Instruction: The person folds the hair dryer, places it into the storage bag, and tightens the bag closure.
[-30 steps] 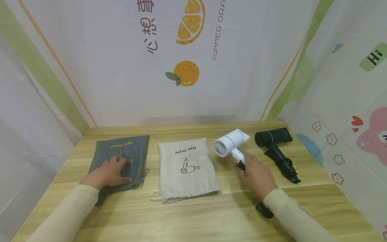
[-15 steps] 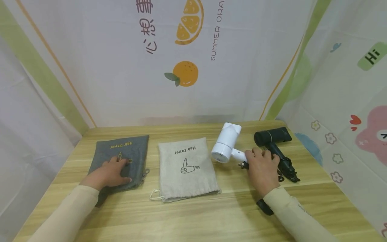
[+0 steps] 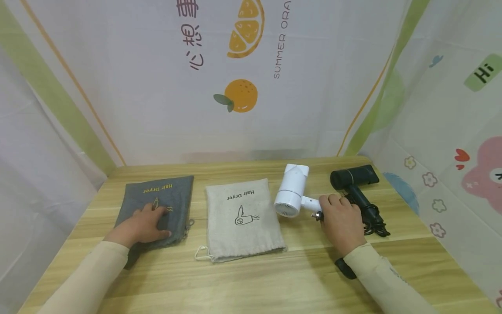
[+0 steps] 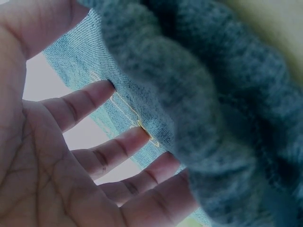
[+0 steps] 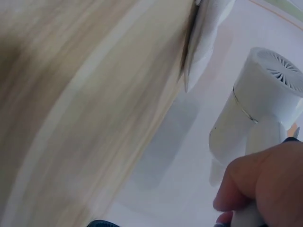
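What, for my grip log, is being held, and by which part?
The right hand grips the white hair dryer by its handle; the left hand only touches the gray pouch.

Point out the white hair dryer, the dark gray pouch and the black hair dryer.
White hair dryer (image 3: 292, 185): head view, its barrel.
Dark gray pouch (image 3: 178, 214): head view, its printed side.
Black hair dryer (image 3: 360, 199): head view, its handle.

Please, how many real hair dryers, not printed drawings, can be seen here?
2: a white cylindrical-headed hair dryer in the right grip, and a black cylindrical-headed hair dryer farther right on the wood-grain table. No other shows.
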The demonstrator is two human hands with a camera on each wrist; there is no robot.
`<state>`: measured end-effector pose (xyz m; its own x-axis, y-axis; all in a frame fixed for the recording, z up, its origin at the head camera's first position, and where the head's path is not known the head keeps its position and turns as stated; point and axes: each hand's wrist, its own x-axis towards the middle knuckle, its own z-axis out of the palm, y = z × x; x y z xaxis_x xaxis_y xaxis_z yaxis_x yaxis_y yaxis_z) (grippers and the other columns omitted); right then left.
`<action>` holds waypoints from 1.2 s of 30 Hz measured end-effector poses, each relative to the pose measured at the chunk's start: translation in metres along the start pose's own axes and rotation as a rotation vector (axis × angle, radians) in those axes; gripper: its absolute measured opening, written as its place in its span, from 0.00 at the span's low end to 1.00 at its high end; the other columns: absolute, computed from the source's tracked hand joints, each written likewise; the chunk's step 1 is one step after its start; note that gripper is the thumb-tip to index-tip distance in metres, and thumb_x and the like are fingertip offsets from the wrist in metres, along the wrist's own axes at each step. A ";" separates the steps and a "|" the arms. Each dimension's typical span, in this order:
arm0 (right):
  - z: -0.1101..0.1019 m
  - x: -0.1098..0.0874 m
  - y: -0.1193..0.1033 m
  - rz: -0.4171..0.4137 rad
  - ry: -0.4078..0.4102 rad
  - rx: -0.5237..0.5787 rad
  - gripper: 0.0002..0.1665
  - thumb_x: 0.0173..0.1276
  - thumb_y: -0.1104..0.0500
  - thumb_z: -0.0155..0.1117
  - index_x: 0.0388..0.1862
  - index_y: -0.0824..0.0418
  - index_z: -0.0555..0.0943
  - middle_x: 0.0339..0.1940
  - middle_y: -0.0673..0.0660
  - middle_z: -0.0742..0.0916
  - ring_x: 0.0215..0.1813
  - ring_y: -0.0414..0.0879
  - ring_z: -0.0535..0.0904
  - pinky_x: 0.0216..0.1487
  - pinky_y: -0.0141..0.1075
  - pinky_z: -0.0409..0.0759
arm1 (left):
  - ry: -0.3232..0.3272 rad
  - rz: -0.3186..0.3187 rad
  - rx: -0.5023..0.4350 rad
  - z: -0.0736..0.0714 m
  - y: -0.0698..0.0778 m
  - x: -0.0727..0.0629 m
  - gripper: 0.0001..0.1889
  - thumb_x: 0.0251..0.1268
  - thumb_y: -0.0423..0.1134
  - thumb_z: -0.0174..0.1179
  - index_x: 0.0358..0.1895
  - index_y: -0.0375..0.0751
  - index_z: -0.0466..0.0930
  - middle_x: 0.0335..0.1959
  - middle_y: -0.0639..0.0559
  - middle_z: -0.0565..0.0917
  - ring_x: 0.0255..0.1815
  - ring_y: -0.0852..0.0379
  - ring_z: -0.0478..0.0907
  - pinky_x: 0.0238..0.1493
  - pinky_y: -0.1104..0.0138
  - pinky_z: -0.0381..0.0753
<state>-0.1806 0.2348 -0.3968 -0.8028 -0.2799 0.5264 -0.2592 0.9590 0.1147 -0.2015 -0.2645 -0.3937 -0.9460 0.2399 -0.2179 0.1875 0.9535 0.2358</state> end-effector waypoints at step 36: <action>-0.004 0.008 -0.006 -0.057 0.057 0.062 0.26 0.44 0.62 0.84 0.41 0.61 0.79 0.34 0.60 0.84 0.33 0.58 0.79 0.29 0.51 0.76 | 0.003 -0.002 -0.012 0.000 0.002 -0.004 0.38 0.58 0.50 0.71 0.64 0.28 0.70 0.57 0.19 0.65 0.54 0.17 0.65 0.48 0.31 0.71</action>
<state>-0.1829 0.2269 -0.3897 -0.7544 -0.3292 0.5680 -0.3378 0.9365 0.0941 -0.1976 -0.2630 -0.3920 -0.9472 0.2372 -0.2155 0.1823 0.9519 0.2464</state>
